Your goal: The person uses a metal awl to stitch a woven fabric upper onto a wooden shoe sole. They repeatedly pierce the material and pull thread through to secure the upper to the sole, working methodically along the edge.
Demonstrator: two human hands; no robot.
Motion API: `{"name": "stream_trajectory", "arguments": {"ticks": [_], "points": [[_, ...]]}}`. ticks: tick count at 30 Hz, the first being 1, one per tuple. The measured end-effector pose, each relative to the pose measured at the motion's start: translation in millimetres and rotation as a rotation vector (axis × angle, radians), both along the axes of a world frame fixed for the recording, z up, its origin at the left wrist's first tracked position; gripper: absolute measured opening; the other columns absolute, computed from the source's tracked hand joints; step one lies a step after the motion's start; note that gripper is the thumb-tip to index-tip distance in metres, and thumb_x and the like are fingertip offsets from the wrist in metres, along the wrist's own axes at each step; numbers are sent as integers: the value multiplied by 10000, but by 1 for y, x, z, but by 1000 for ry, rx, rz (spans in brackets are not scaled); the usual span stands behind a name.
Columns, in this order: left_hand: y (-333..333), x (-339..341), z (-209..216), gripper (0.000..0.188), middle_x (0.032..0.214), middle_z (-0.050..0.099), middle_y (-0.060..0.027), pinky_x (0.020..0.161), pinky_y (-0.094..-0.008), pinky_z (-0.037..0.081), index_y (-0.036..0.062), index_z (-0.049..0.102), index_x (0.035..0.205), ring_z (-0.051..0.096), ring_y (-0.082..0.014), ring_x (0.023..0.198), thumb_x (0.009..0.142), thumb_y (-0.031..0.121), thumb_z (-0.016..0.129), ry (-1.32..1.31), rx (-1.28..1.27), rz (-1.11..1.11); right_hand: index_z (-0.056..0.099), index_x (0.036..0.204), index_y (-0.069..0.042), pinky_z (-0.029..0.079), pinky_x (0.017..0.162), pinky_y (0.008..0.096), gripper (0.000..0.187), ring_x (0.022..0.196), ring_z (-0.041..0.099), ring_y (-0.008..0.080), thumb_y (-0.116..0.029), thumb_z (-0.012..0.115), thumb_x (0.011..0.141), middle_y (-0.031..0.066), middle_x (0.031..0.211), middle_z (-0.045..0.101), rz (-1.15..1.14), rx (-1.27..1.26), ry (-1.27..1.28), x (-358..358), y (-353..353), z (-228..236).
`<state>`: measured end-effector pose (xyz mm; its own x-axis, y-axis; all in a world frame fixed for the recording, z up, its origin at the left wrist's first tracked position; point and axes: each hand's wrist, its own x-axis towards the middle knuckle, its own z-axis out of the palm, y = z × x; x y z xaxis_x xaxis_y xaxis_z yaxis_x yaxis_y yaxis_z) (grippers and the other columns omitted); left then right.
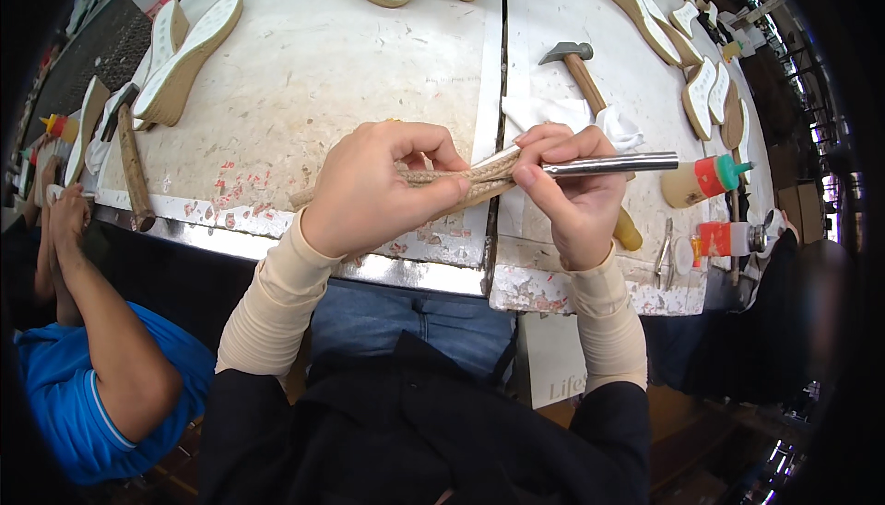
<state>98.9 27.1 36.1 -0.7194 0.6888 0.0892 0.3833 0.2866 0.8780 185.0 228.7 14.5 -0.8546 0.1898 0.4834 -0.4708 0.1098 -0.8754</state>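
Between my hands, above the near part of the table, is a wedge shoe sole [482, 194] with a tan woven-rope edge. My left hand [359, 187] is closed on it, thumb and fingertips pinching the woven edge. My right hand [579, 193] is closed too, its fingers round a shiny metal rod [622, 164] that points right. The fingertips of that hand also meet the sole's right end. Much of the sole is hidden behind my left hand, and the rod's inner end is covered by my right fingers.
A hammer [583, 79] and white cloth [553, 115] lie beyond my right hand. Red-and-green glue bottle [705, 181], pincers [664, 252] and red-labelled bottle [725, 239] are at right. White-topped soles [198, 49] line the table [369, 63]. A co-worker's arm [120, 321] is at left.
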Motion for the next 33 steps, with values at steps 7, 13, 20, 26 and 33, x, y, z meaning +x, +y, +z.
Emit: {"name": "stream_trajectory", "arguments": {"ticks": [7,13,20,26,33], "points": [[1,-1,0,192,699,661,-13,579,-268,434,62,715,800,547,-118,629,762,251,704,-15,17,-30,518,910,-49,493,864,338,272,949,629,205,58,732,781,107,826,668,39,-66,-17,-2,5,0],[1,-1,3,200,699,679,-20,585,-286,469,80,721,794,576,-144,620,744,273,698,-67,-8,-21,521,911,-58,486,885,351,280,973,624,209,54,739,777,104,827,671,23,-63,-42,0,4,-1],[1,-1,0,202,688,675,-21,569,-291,466,79,711,785,580,-149,608,747,277,698,-29,-11,-17,515,908,-57,481,870,339,279,960,618,201,63,728,774,102,842,668,6,25,4,-2,2,1],[2,-1,-4,188,686,663,-23,586,-290,467,84,696,776,576,-168,615,763,272,703,72,33,-24,509,900,-58,481,841,322,255,860,623,172,68,701,789,101,862,668,24,-13,-55,-1,1,3],[-2,0,-1,175,704,636,13,584,-226,380,23,691,824,498,-46,628,818,194,725,10,38,-61,539,910,-52,483,918,334,192,971,641,196,18,696,826,126,884,672,-41,-372,-56,-8,30,2]]}}
